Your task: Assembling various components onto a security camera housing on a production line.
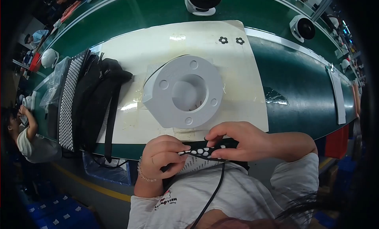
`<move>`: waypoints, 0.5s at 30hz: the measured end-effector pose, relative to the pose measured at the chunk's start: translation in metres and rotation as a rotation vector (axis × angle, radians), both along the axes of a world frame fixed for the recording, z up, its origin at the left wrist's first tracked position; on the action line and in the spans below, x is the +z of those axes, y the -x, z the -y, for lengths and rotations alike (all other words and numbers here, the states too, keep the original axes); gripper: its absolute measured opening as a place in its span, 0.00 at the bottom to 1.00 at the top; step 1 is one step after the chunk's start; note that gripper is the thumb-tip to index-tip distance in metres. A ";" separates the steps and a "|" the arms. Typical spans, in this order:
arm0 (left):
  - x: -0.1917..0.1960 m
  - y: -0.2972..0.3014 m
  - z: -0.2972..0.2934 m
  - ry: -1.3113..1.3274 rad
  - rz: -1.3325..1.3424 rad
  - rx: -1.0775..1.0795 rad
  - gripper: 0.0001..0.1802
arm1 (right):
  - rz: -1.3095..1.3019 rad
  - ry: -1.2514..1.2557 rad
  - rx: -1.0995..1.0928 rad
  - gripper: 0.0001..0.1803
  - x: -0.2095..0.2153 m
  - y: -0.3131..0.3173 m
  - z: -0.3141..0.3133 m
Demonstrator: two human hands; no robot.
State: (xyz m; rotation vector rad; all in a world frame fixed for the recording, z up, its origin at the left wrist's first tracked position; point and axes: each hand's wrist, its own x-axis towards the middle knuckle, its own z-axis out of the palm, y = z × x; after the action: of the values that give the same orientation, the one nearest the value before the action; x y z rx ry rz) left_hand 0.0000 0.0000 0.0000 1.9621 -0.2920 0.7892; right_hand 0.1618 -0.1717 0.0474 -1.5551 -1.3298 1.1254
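Both my hands hold a narrow black strap with white dots [205, 151] close to my chest, at the near edge of the bench. My left hand [162, 154] grips its left end in a fist. My right hand [237, 140] pinches its right part between thumb and fingers. A thin black cord [215, 189] hangs down from the strap over my white shirt. Just beyond my hands a grey ring-shaped fixture with a round hole and small holes [185, 91] sits on a white mat [166, 43].
A pile of black bags and dotted fabric [87, 98] lies at the mat's left. Two small black flower pieces [231, 40] lie at its far right. White fans [201, 2] [303, 27] stand on the green conveyor [300, 79]. Another person [23, 134] sits at left.
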 end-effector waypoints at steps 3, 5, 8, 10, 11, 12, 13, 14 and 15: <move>0.001 0.000 0.000 -0.038 0.005 0.004 0.15 | 0.102 -0.010 -0.028 0.19 -0.003 0.003 0.001; 0.002 0.002 0.000 -0.043 -0.008 0.014 0.15 | 0.504 -0.358 -0.018 0.15 -0.013 0.008 0.005; 0.002 0.002 0.001 -0.027 -0.016 0.024 0.15 | 0.601 -0.629 -0.060 0.12 -0.021 0.009 0.002; 0.001 0.002 0.001 -0.029 -0.017 0.042 0.15 | 0.674 -0.705 -0.030 0.12 -0.019 0.007 0.001; 0.001 0.002 0.001 -0.030 -0.018 0.058 0.15 | 0.680 -0.703 0.016 0.12 -0.014 0.006 0.001; 0.000 0.003 0.000 -0.031 -0.018 0.060 0.15 | 0.685 -0.702 0.062 0.11 -0.011 0.006 0.001; -0.001 0.003 0.000 -0.019 -0.003 0.063 0.15 | 0.685 -0.704 0.063 0.11 -0.010 0.006 0.002; -0.001 0.004 0.000 -0.007 0.012 0.066 0.15 | 0.427 -0.542 -0.064 0.14 -0.009 0.007 0.003; -0.001 0.003 0.000 -0.008 0.013 0.065 0.15 | 0.170 -0.374 -0.188 0.16 -0.009 0.007 0.005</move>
State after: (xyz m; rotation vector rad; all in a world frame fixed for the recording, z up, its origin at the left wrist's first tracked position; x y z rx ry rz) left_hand -0.0032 0.0000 -0.0013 1.9828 -0.2400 0.8442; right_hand 0.1547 -0.1766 0.0389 -1.4811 -1.3788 0.5987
